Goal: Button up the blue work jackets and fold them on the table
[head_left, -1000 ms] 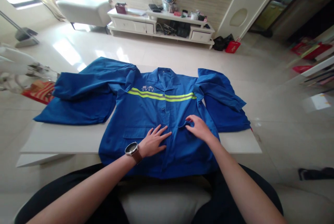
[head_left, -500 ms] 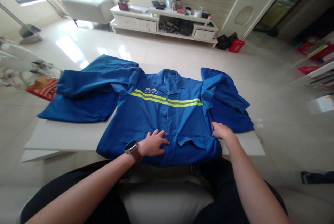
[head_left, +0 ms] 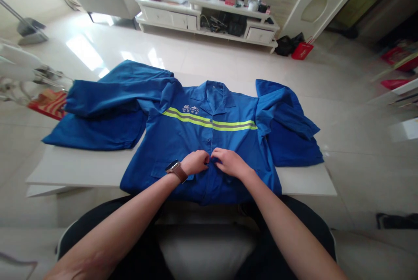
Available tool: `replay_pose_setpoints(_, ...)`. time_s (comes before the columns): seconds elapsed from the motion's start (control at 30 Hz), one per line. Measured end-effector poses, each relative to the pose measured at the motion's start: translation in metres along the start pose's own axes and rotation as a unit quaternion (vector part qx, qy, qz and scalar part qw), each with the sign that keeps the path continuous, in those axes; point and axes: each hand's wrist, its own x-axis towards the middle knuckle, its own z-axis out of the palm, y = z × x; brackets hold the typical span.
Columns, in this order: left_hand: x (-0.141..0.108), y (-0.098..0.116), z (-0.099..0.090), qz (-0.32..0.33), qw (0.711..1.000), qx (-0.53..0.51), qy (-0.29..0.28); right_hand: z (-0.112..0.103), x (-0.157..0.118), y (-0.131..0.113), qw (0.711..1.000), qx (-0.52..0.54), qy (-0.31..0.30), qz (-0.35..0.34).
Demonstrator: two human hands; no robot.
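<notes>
A blue work jacket (head_left: 178, 140) lies front up, its collar pointing away from me. A yellow-green and grey reflective stripe (head_left: 232, 126) crosses the chest, with white lettering above it on the left. My left hand (head_left: 196, 161), a watch on its wrist, pinches the front edge below the chest button. Just opposite, my right hand (head_left: 230, 162) is closed on the cloth beside the same edge. The fingertips nearly meet, and a button there, if any, is hidden. Both sleeves are spread sideways over more blue cloth (head_left: 98, 134).
The jacket rests on a white table (head_left: 81, 164), whose near edge runs close to my knees. A striped red bag (head_left: 48, 103) is by its left end. Farther off are a white TV cabinet (head_left: 163, 16) and a red bag (head_left: 302, 50) on the floor.
My right hand has left the jacket's right side and come to the middle front edge. My left hand, spread flat before, has moved up slightly and closed on the cloth.
</notes>
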Motion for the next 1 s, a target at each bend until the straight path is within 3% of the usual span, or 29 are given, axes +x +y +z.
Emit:
replay_pose_setpoints(0.2, 0.001, 0.004, -0.004, -0.029, 0.999, 0.005, -0.012, 0.001, 0.016, -0.007, 0.995, -0.079, -0.064, -0.008)
replay_pose_setpoints(0.67, -0.005, 0.005, 0.004, -0.034, 0.999, 0.005, 0.020, 0.005, 0.002, -0.003, 0.992, -0.085, -0.090, 0.018)
replay_pose_setpoints(1.0, -0.002, 0.006, 0.003, -0.022, 0.999, 0.026, 0.010, 0.005, 0.001, -0.002, 0.992, -0.075, -0.100, 0.020)
